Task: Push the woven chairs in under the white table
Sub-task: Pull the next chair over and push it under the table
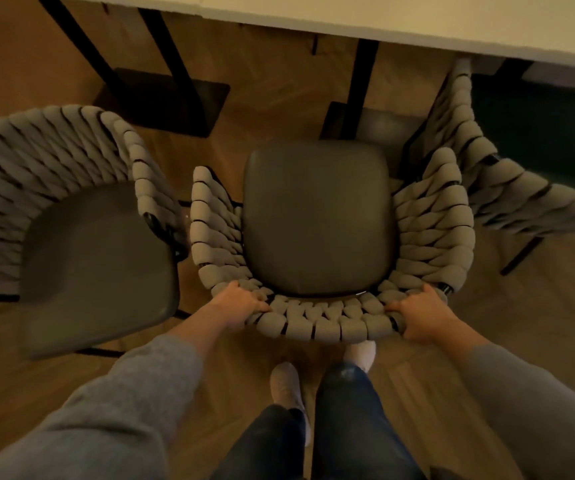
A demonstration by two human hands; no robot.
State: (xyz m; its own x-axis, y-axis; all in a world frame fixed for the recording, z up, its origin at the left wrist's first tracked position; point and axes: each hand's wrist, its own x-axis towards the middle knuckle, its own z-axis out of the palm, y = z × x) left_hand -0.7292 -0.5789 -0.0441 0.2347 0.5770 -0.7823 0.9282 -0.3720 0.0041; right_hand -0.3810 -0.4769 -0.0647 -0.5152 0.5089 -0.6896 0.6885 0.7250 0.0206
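Note:
A woven chair (pixel 319 220) with a grey rope back and dark seat pad stands straight in front of me, facing the white table (pixel 400 15). Its seat front lies short of the table edge. My left hand (pixel 241 301) grips the left part of its backrest rim, and my right hand (pixel 421 315) grips the right part. A second woven chair (pixel 71 216) stands to the left, turned at an angle and out from the table. A third woven chair (pixel 508 174) at the right sits partly under the table top.
Black table legs on flat base plates (pixel 165 98) stand on the wooden floor between the chairs and under the top. My feet (pixel 286 382) are just behind the middle chair. The left chair almost touches the middle one.

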